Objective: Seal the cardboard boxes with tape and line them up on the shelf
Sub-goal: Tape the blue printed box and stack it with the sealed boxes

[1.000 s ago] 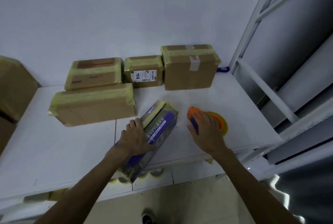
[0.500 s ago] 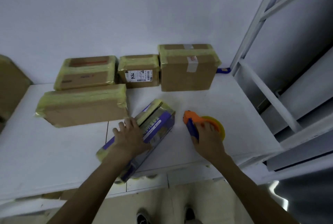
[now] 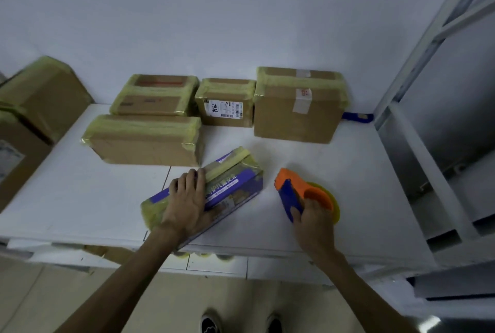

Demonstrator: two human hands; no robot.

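– What's on the shelf in front of me?
– Your white shelf (image 3: 308, 161) carries four taped brown boxes. The tall box (image 3: 297, 115) is back right, the long box (image 3: 144, 145) front left, the flat box (image 3: 155, 95) behind that, and the labelled box (image 3: 225, 105) between.
– And the one I'm on?
– The purple box (image 3: 233, 185) lies slantwise near the front edge, just beside the long box. Your left hand (image 3: 184, 204) rests flat on it, fingers straight. The tape dispenser (image 3: 297, 188) sits to its right, with your right hand (image 3: 316, 223) curled round it.
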